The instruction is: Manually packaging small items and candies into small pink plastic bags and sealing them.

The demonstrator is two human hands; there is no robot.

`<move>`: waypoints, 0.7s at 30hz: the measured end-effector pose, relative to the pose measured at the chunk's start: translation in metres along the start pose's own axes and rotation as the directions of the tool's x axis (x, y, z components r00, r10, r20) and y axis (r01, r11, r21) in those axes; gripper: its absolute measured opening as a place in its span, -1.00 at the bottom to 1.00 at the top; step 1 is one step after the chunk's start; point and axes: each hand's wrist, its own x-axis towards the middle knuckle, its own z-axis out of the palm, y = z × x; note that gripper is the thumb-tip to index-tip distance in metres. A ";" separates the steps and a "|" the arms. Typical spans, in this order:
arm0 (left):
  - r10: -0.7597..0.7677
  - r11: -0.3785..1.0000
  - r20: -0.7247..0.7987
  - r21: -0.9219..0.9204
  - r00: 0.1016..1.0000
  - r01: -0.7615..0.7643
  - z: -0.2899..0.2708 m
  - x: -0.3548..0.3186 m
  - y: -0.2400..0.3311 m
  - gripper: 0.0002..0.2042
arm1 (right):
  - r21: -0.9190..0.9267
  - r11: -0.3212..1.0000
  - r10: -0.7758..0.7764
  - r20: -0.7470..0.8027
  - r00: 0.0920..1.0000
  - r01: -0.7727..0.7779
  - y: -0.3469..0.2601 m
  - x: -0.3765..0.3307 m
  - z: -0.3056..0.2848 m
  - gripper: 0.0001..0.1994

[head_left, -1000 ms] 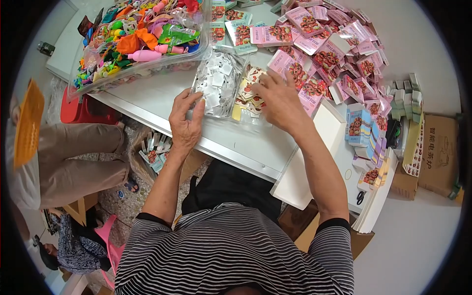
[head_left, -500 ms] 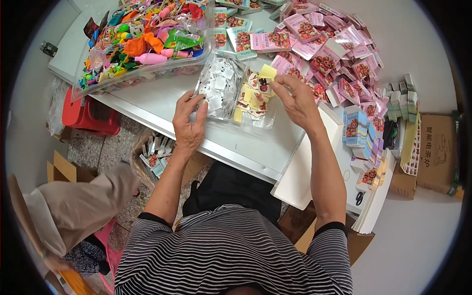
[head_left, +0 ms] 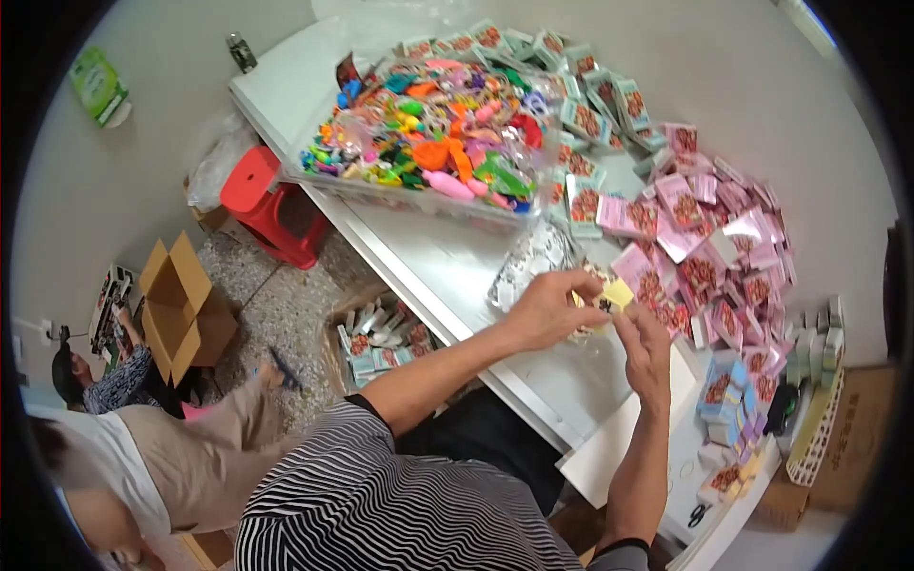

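My hands meet above the table in front of the pink boxes. Between them is a small yellow paper slip (head_left: 619, 293) with a dark printed patch. My right hand (head_left: 647, 350) pinches its lower edge. My left hand (head_left: 550, 312) is closed at its left side, thumb and fingertips touching the slip. Beneath them, mostly hidden by my fingers, lie more small printed slips. Next to my left hand is a clear pack of white and silvery squares (head_left: 535, 259), partly covered by that hand.
A clear tub (head_left: 381, 195) of colourful small toys stands behind. Pink boxes (head_left: 700, 266) and pale green boxes (head_left: 583, 119) are heaped behind and to the right. Blue boxes (head_left: 721, 385) and scissors (head_left: 700, 515) lie right. A red stool (head_left: 252, 181) and open carton (head_left: 181, 309) stand left, near people.
The view has swung left. My left hand has left the pack of white squares and joined my right hand at the yellow slip. The slip is lifted between both hands. A nearby person has moved.
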 end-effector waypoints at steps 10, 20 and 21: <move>0.050 0.997 0.014 0.056 0.999 -0.051 0.001 0.009 -0.011 -0.84 | 0.263 0.962 0.097 -0.053 0.994 -0.080 0.022 0.010 0.013 -0.77; 0.017 0.984 0.003 -0.178 1.000 -0.016 0.007 0.002 -0.017 -0.84 | 0.333 0.938 0.150 -0.144 0.978 -0.095 0.031 0.009 0.015 -0.88; 0.002 0.988 -0.002 -0.157 1.000 -0.003 0.007 0.002 -0.020 -0.84 | 0.302 0.949 0.144 -0.147 0.979 -0.094 0.031 0.009 0.014 -0.85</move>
